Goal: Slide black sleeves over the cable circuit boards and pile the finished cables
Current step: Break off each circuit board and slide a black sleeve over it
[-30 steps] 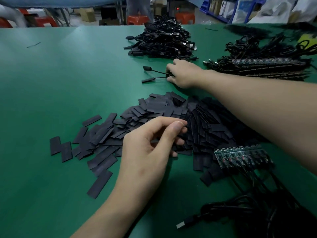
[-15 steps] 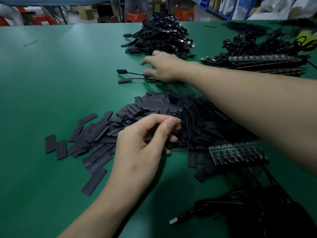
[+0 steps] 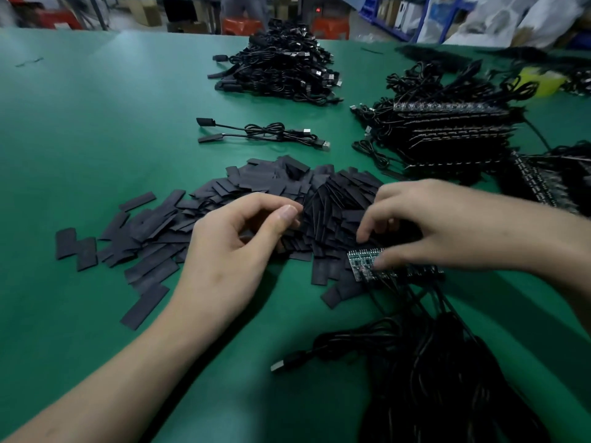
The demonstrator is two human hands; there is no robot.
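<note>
A heap of flat black sleeves (image 3: 271, 187) lies mid-table. My left hand (image 3: 230, 251) sits at its near edge, thumb and forefinger curled together and pinching a sleeve that is mostly hidden by the fingers. A row of green circuit boards (image 3: 361, 262) lies to the right of the heap, their cables (image 3: 431, 362) trailing toward me. My right hand (image 3: 431, 225) reaches over this row, forefinger and thumb pinching the leftmost board. Two sleeved cables (image 3: 265, 131) lie loose beyond the heap. The big pile of finished cables (image 3: 281, 68) is farther back.
Stacked rows of unsleeved boards with cables (image 3: 447, 129) fill the right side of the green table (image 3: 96, 123). A USB plug (image 3: 281, 366) sticks out of the near cable bundle. Red stools and boxes stand beyond the far edge.
My right hand let go of the two sleeved cables beyond the heap and came back to the circuit board row. My left hand stayed at the sleeve heap.
</note>
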